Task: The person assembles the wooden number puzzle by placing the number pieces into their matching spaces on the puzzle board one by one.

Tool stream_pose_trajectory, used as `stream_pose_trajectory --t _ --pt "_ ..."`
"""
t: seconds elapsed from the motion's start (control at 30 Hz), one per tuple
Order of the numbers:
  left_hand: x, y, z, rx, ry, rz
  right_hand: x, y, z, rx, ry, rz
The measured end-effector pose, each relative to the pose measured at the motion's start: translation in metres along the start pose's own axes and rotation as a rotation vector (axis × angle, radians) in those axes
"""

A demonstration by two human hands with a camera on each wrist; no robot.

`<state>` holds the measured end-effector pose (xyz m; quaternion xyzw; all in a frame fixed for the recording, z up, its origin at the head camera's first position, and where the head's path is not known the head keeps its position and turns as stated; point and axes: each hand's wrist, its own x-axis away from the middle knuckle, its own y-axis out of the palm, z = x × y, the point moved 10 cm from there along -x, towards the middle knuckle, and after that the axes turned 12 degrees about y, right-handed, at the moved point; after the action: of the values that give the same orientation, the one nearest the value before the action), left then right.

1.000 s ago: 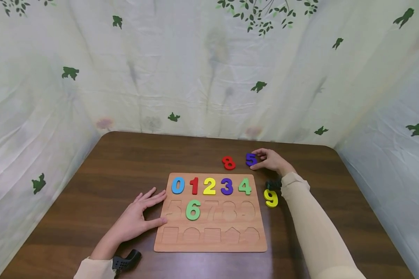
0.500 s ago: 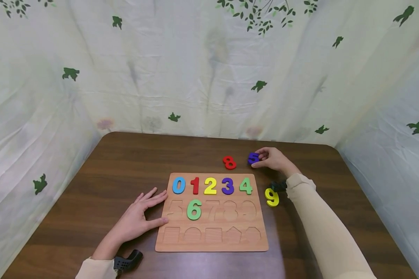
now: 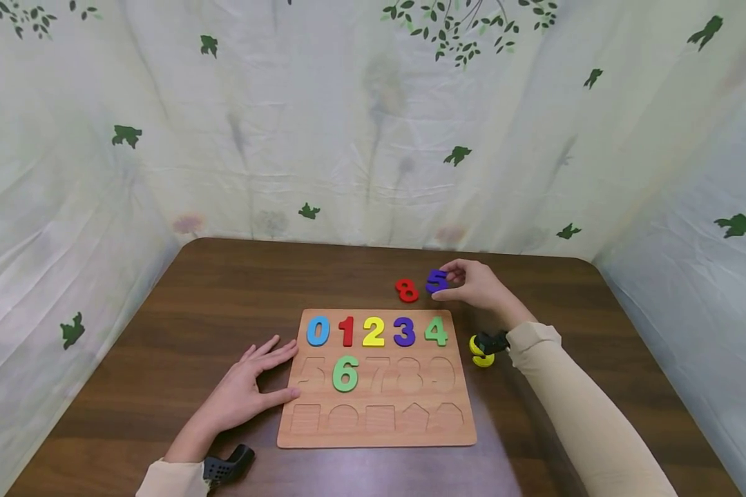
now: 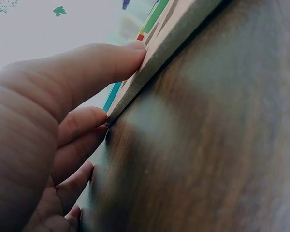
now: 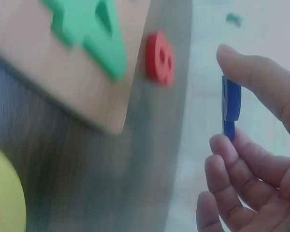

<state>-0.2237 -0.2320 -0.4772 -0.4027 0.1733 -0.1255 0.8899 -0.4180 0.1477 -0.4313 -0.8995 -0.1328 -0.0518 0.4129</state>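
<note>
My right hand (image 3: 477, 283) pinches the blue number 5 (image 3: 436, 281) between thumb and fingers, behind the board's back right corner. In the right wrist view the blue 5 (image 5: 231, 104) is seen edge-on, off the table. Spread fingers of my left hand (image 3: 242, 390) touch the left edge of the wooden board (image 3: 379, 439); the left wrist view shows the thumb on the board's edge (image 4: 164, 55). Numbers 0, 1, 2, 3 and 4 stand in its back row, and the green 6 (image 3: 345, 374) lies in the middle row.
The red 8 (image 3: 407, 290) lies on the brown table (image 3: 255, 276) behind the board, just left of the blue 5. Right of the board lies the yellow 9 (image 3: 483, 360), partly covered by the black wrist camera (image 3: 492, 342). A patterned curtain (image 3: 348, 138) surrounds the table.
My right hand has shifted left with the blue 5, closer to the red 8, and its wrist camera now covers part of the yellow 9. My left hand stays at the board's edge.
</note>
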Motion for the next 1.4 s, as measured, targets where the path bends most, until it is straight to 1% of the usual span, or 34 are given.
stream_pose_trajectory --t 0.33,0.43,0.6,0.97,1.1,1.27,1.4 --pt "0.000 0.006 -0.008 0.007 -0.011 -0.013 0.030 0.026 -0.045 0.010 -0.084 0.006" --pt "-0.002 0.006 -0.007 0.007 -0.005 -0.015 0.037 0.034 -0.055 0.012 -0.106 -0.006" --pt "-0.003 0.003 -0.004 0.003 0.010 -0.006 0.047 0.048 -0.072 -0.016 -0.124 -0.024" --pt "-0.001 0.006 -0.006 0.002 -0.010 -0.015 0.070 0.097 -0.089 -0.048 -0.145 -0.087" --pt "-0.002 0.006 -0.006 0.003 -0.011 -0.016 0.075 0.111 -0.095 -0.018 -0.166 -0.103" --pt "-0.001 0.003 -0.004 -0.001 -0.004 -0.012 0.082 0.125 -0.101 0.023 -0.172 -0.129" --pt "0.000 0.003 -0.005 -0.003 -0.001 -0.013 0.085 0.134 -0.108 0.060 -0.187 -0.124"
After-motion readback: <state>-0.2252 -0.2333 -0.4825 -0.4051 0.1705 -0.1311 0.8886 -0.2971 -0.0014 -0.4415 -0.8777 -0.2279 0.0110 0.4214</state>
